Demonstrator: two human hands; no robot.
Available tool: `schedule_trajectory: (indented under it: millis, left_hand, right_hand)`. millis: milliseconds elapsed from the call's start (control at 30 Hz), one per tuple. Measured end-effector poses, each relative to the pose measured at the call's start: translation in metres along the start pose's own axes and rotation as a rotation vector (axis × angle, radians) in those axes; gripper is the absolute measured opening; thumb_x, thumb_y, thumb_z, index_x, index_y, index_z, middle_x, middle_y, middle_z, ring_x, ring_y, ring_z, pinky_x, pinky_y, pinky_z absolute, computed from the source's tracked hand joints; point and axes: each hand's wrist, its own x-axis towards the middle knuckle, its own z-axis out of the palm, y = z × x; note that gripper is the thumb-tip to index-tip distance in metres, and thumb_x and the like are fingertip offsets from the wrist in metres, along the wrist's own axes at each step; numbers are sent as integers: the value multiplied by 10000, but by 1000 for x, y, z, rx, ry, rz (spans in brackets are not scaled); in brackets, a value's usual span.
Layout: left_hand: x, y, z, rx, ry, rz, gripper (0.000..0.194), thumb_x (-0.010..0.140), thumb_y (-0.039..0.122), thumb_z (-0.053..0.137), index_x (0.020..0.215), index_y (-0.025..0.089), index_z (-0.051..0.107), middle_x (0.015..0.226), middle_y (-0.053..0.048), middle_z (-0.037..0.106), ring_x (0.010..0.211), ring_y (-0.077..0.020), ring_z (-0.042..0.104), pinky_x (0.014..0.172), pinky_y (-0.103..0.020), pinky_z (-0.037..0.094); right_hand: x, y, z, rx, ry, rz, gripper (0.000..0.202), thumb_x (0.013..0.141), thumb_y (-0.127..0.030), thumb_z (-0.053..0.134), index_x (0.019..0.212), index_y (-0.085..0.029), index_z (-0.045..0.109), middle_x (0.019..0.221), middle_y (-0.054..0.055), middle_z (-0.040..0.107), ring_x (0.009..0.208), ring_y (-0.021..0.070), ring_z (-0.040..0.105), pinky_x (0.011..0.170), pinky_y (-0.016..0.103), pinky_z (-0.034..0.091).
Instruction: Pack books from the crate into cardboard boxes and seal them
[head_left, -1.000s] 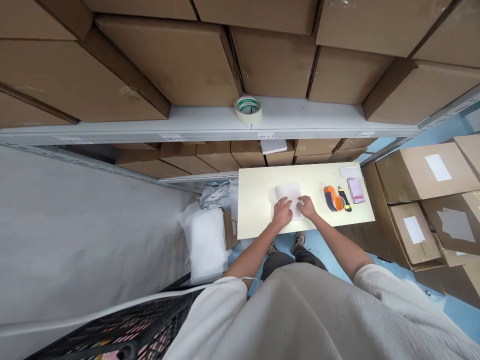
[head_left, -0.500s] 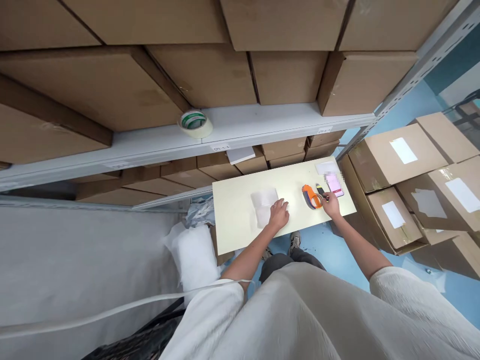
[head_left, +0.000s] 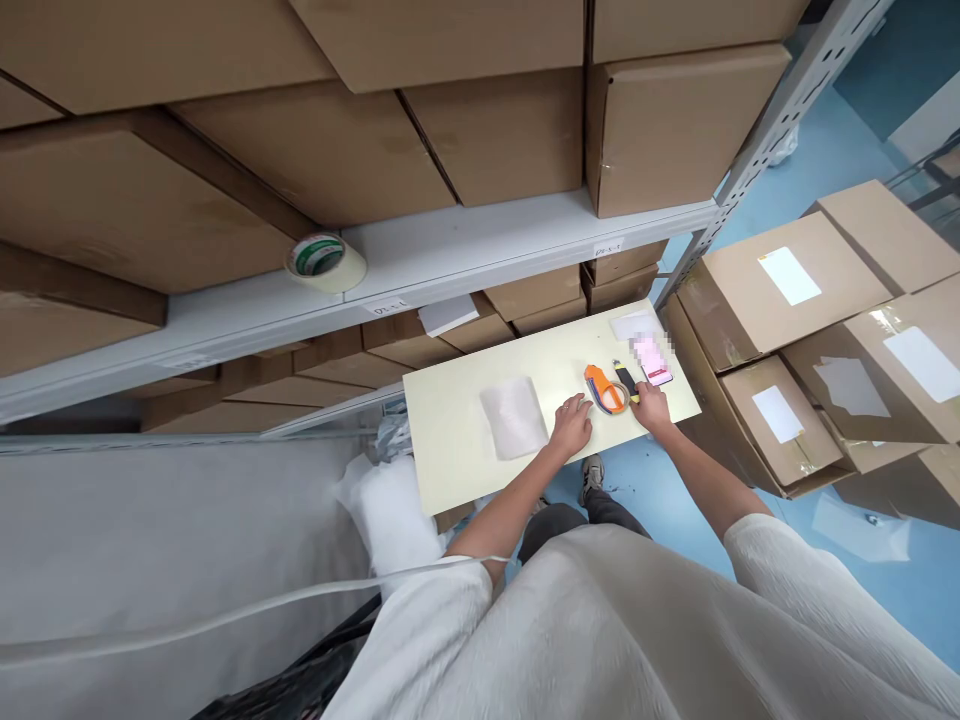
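My left hand (head_left: 571,426) is on the pale table (head_left: 450,440), fingers apart and holding nothing, between a translucent white wrapped packet (head_left: 514,418) and an orange tape dispenser (head_left: 604,390). With closed fingers, my right hand (head_left: 651,407) grips the lower end of a black and yellow cutter (head_left: 625,380), just right of the dispenser. A phone with a pink screen (head_left: 655,368) lies beyond my right hand, beside a flat white sheet (head_left: 634,325) at the table's far right corner.
Shelves with cardboard boxes (head_left: 495,135) rise in front, and a tape roll (head_left: 325,262) lies on the shelf edge. Labelled cartons (head_left: 795,275) are stacked on the right. White foam wrap (head_left: 397,510) sits left below the table. A pale cable (head_left: 247,606) crosses the lower left.
My left hand has moved off the packet toward the tape dispenser. My right hand stays at the cutter, which now shows more. The camera view has shifted.
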Motion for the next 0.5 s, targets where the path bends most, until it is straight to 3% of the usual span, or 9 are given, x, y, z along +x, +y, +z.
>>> schedule_trajectory:
  millis: [133, 300, 400, 500]
  left_hand:
    - [-1, 5, -4, 29, -34, -20, 542, 983, 149, 552, 1509, 269, 612, 1712, -109, 449, 1592, -333, 379, 1294, -520, 350]
    - [-7, 0, -15, 42, -15, -47, 545, 993, 158, 533, 1525, 249, 605, 1720, -125, 442, 1594, -338, 383, 1292, -524, 359]
    - [-12, -7, -21, 39, 16, -62, 555, 983, 160, 542, 1529, 237, 604, 1717, -134, 453, 1596, -349, 388, 1289, -533, 372]
    - [-21, -18, -25, 44, 59, -66, 561, 982, 164, 536, 1535, 234, 598, 1713, -132, 467, 1593, -348, 402, 1283, -549, 387]
  right_hand:
    - [-2, 3, -6, 76, 24, 23, 375, 941, -164, 603, 1313, -159, 645, 1214, 196, 733, 1177, 354, 627, 957, 421, 495]
    - [-7, 1, -29, 294, 205, 91, 540, 911, -251, 583, 1444, -163, 585, 1243, 182, 743, 1150, 353, 658, 942, 430, 537]
    - [-9, -17, -49, 448, 281, 48, 578, 930, -279, 507, 1489, -144, 567, 1316, 202, 728, 1179, 349, 664, 997, 449, 541]
    - [-12, -52, -63, 568, 251, -65, 542, 956, -305, 437, 1442, -128, 597, 1269, 201, 743, 1113, 338, 679, 962, 450, 561]
